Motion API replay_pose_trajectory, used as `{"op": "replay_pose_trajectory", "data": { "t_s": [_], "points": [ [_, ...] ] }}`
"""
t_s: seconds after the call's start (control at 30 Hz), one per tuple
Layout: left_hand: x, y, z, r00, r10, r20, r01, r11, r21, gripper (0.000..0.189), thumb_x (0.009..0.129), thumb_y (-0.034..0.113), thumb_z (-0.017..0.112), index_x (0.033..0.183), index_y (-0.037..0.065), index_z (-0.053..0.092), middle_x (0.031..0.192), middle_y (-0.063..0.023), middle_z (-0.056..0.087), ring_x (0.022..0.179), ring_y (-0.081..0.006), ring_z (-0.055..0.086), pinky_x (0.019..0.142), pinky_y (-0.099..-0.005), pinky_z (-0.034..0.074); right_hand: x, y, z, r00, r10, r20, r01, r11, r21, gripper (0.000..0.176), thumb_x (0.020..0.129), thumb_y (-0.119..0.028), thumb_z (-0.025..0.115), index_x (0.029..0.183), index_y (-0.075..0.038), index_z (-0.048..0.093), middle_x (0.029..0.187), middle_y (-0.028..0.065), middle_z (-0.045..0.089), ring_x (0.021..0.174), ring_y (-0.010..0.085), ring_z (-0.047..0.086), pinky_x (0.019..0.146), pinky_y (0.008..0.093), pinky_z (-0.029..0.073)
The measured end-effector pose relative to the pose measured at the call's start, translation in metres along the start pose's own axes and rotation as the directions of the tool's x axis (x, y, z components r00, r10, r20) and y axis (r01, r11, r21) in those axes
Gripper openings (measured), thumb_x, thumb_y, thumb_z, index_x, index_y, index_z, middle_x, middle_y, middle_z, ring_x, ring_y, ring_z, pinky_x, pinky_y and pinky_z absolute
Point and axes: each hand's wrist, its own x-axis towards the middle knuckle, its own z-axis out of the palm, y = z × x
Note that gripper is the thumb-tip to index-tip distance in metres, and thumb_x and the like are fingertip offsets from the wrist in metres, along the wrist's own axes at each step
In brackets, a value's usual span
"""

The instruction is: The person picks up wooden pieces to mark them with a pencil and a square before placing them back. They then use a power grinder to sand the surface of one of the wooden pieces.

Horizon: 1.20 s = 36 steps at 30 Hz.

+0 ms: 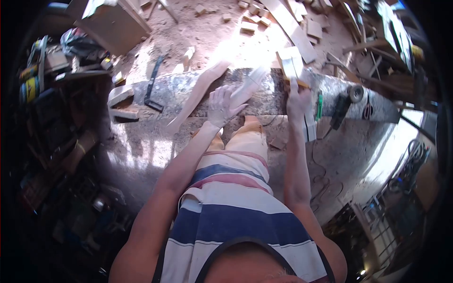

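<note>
My left hand (222, 104) lies on the bench with its fingers spread, touching the near end of a pale piece of wood (248, 88) that is blurred and washed out by sunlight. To its left is a long curved wooden piece (200, 89). My right hand (297, 102) is closed round the lower part of a flat tool with a wooden edge and a bright white face (291, 63), one finger lying along it. A pale strip (309, 126) shows beside my right wrist, and a green-handled item (320, 105) lies just right of it.
On the bench (177, 87) a dark metal square (153, 85) lies at the left and a grinder-like power tool (347, 104) at the right, its cable trailing below. Wood blocks (255, 16) and a long board (290, 30) lie on the dusty ground beyond.
</note>
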Motion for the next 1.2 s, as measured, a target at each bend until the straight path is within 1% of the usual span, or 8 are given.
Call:
{"op": "replay_pose_trajectory", "data": {
  "t_s": [0.1,0.2,0.3,0.43,0.73,0.93,1.1,1.2],
  "points": [
    [-0.014,-0.039,-0.045,0.947,-0.261,-0.187,0.292,0.943,0.16,0.082,0.081,0.04,0.088,0.145,0.005,0.054,0.143,-0.0183,0.056,0.135,-0.0385,0.054,0.113,-0.0535,0.044,-0.043,0.039,-0.032,0.98,0.08,0.184,-0.069,0.995,-0.067,0.028,0.111,-0.023,0.065,0.113,0.004,0.071,0.101,0.0109,0.077,0.094,0.0167,0.073,0.083,0.0318,0.056],
    [-0.04,-0.086,-0.051,0.916,-0.399,-0.041,0.385,0.845,0.37,0.078,0.079,0.036,0.09,0.141,0.005,0.055,0.145,-0.0201,0.054,0.137,-0.0404,0.052,0.11,-0.0538,0.048,-0.076,0.07,-0.055,0.912,0.214,0.349,-0.106,0.947,-0.305,0.029,0.112,-0.023,0.058,0.112,0.003,0.071,0.097,0.0125,0.077,0.089,0.0183,0.073,0.081,0.0332,0.056],
    [-0.054,-0.122,-0.031,0.977,-0.203,-0.072,0.215,0.938,0.271,0.073,0.078,0.032,0.091,0.136,0.005,0.055,0.14,-0.0213,0.058,0.13,-0.0418,0.058,0.102,-0.0537,0.053,-0.096,0.082,-0.047,0.874,0.118,0.471,0.07,0.93,-0.362,0.033,0.111,-0.021,0.05,0.112,0.004,0.072,0.096,0.0144,0.077,0.084,0.0213,0.073,0.079,0.0358,0.057],
    [-0.041,-0.1,-0.059,0.928,-0.357,0.104,0.337,0.926,0.172,0.067,0.077,0.031,0.093,0.126,0.005,0.056,0.12,-0.0198,0.066,0.113,-0.043,0.068,0.096,-0.0535,0.056,-0.105,0.091,-0.032,0.837,0.132,0.53,0.117,0.905,-0.409,0.036,0.107,-0.019,0.046,0.11,0.005,0.072,0.087,0.0152,0.077,0.082,0.0251,0.075,0.079,0.0401,0.058],
    [-0.026,-0.07,-0.043,0.837,-0.459,0.298,0.497,0.865,-0.063,0.074,0.08,0.041,0.09,0.133,0.006,0.053,0.128,-0.0248,0.065,0.117,-0.0473,0.066,0.095,-0.0556,0.056,-0.164,0.088,-0.049,0.844,0.287,0.453,-0.163,0.942,-0.293,0.031,0.108,-0.014,0.046,0.111,0.006,0.069,0.078,0.0114,0.076,0.068,0.0154,0.072,0.065,0.0303,0.057],
    [-0.03,-0.015,-0.037,0.979,-0.199,0.039,0.2,0.979,-0.037,0.07,0.085,0.04,0.085,0.143,0.013,0.055,0.126,-0.0212,0.061,0.118,-0.0431,0.063,0.099,-0.0559,0.051,-0.185,0.101,-0.081,0.864,0.299,0.406,-0.201,0.943,-0.265,0.031,0.11,-0.014,0.045,0.116,0.007,0.068,0.078,0.0121,0.076,0.068,0.0162,0.073,0.065,0.0312,0.06],
    [-0.051,0.016,-0.023,0.999,0.016,-0.048,-0.001,0.953,0.302,0.087,0.082,0.033,0.088,0.158,0.023,0.047,0.128,-0.0138,0.058,0.122,-0.0366,0.059,0.102,-0.0519,0.046,-0.157,0.109,-0.09,0.836,0.269,0.479,-0.111,0.937,-0.332,0.033,0.109,-0.016,0.046,0.117,0.007,0.069,0.079,0.0137,0.077,0.068,0.0193,0.074,0.066,0.0348,0.06],
    [-0.056,0.03,-0.016,0.978,-0.133,0.16,0.077,0.947,0.312,0.088,0.081,0.027,0.087,0.159,0.023,0.046,0.129,-0.0135,0.06,0.122,-0.0363,0.06,0.101,-0.051,0.048,-0.136,0.112,-0.098,0.83,0.222,0.512,-0.019,0.928,-0.372,0.037,0.107,-0.021,0.045,0.113,0.006,0.07,0.077,0.0157,0.077,0.071,0.0258,0.077,0.071,0.0411,0.06]
  ]
}}
